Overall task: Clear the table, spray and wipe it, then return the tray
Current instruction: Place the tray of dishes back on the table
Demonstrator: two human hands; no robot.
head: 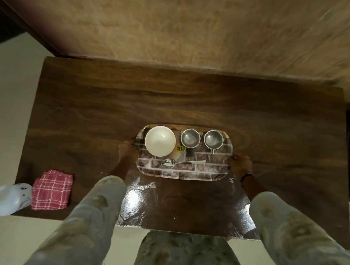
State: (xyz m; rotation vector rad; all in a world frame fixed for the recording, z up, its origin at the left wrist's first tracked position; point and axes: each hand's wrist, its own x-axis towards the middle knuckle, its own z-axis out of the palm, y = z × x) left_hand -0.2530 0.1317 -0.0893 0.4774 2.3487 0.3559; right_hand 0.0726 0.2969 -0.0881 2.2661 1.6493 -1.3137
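- The tray (pixel 185 169) sits near the middle of the wooden table (pixel 188 98), between the two hands.
- The left hand (pixel 126 151) grips the tray's left end; the right hand (pixel 241 166) grips its right end.
- On the tray: a white bowl (pixel 160 141), two steel cups (pixel 190 138), a spoon (pixel 180 163).
- At the table's left edge, well apart, lie a red checked cloth (pixel 52 190) and a white bottle (pixel 10 199).

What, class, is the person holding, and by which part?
The tray, gripped at its two short ends: left hand on one end, right hand on the other.
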